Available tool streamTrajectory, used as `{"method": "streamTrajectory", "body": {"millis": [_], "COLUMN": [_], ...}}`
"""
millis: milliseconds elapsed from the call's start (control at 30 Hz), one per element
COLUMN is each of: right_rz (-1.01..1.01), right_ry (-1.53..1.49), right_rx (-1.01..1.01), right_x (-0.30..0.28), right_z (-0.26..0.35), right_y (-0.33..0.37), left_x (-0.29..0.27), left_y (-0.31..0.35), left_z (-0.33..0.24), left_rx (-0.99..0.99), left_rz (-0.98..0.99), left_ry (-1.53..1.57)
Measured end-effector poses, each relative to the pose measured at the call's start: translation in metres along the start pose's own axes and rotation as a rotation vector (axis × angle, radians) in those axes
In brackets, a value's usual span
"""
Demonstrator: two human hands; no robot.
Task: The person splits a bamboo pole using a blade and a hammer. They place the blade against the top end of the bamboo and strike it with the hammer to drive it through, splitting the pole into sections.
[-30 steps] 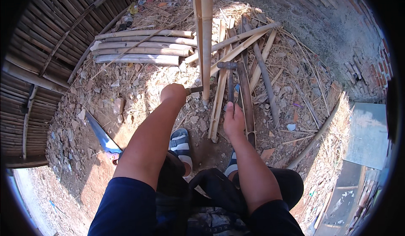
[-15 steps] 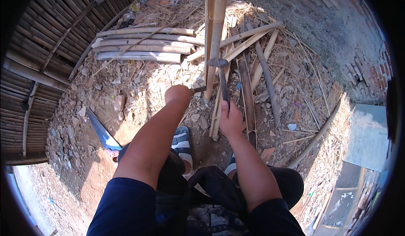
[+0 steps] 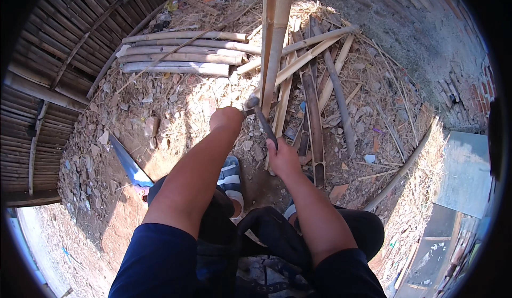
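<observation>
My left hand (image 3: 226, 120) is closed round the handle of a knife, its blade (image 3: 274, 105) lying across the lower part of an upright split bamboo pole (image 3: 279, 37). In my right hand (image 3: 284, 159) is a hammer (image 3: 265, 126), gripped by its dark handle. The hammer's head (image 3: 251, 102) is by the knife, just left of the pole and close to my left fist. I cannot tell whether the head touches the blade.
Several bamboo lengths (image 3: 181, 58) lie side by side at the far left. More split bamboo pieces (image 3: 313, 122) are scattered right of the pole. A saw (image 3: 128, 164) rests on the rubble by my left leg. A bamboo wall (image 3: 58, 37) and a brick wall (image 3: 405, 42) flank the ground.
My right hand has brought the hammer down and to the left, from in front of the pole to beside the knife. The left hand has barely moved.
</observation>
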State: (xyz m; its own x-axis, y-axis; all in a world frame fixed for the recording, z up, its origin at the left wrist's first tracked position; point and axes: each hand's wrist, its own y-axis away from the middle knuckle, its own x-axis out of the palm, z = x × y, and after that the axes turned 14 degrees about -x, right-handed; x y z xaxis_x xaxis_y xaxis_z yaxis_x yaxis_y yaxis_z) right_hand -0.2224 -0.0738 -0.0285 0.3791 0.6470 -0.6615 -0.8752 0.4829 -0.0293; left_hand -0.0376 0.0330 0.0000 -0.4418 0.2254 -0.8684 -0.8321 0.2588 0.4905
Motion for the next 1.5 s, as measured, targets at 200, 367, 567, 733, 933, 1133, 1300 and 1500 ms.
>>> {"method": "streamTrajectory", "body": {"millis": [200, 367, 567, 733, 933, 1133, 1300, 1500], "right_rz": [0.051, -0.185, 0.164, -0.139, 0.021, -0.048, -0.182, 0.031], "right_ry": [-0.039, -0.160, 0.070, -0.129, 0.087, -0.040, -0.136, 0.040], "right_rx": [0.017, -0.053, 0.085, -0.063, 0.077, 0.057, -0.032, 0.116], "right_x": [0.002, -0.028, 0.003, -0.018, -0.011, -0.004, -0.020, 0.001], "right_z": [0.017, 0.021, -0.003, 0.020, -0.006, 0.002, 0.010, -0.011], "right_y": [-0.001, -0.007, 0.003, -0.010, 0.008, 0.002, 0.003, 0.009], "left_x": [-0.004, -0.001, 0.028, 0.021, 0.013, 0.034, 0.028, 0.054], "left_y": [0.008, -0.002, -0.007, -0.010, -0.011, -0.020, -0.021, -0.032], "left_z": [-0.014, -0.012, -0.013, -0.013, -0.016, -0.009, -0.008, -0.004], "left_rx": [-0.011, 0.011, 0.056, 0.016, -0.029, -0.018, -0.020, -0.026], "left_rz": [0.024, 0.001, -0.010, -0.002, 0.052, -0.011, 0.005, -0.048], "left_ry": [0.022, -0.013, 0.030, 0.018, 0.087, 0.088, 0.069, 0.084]}}
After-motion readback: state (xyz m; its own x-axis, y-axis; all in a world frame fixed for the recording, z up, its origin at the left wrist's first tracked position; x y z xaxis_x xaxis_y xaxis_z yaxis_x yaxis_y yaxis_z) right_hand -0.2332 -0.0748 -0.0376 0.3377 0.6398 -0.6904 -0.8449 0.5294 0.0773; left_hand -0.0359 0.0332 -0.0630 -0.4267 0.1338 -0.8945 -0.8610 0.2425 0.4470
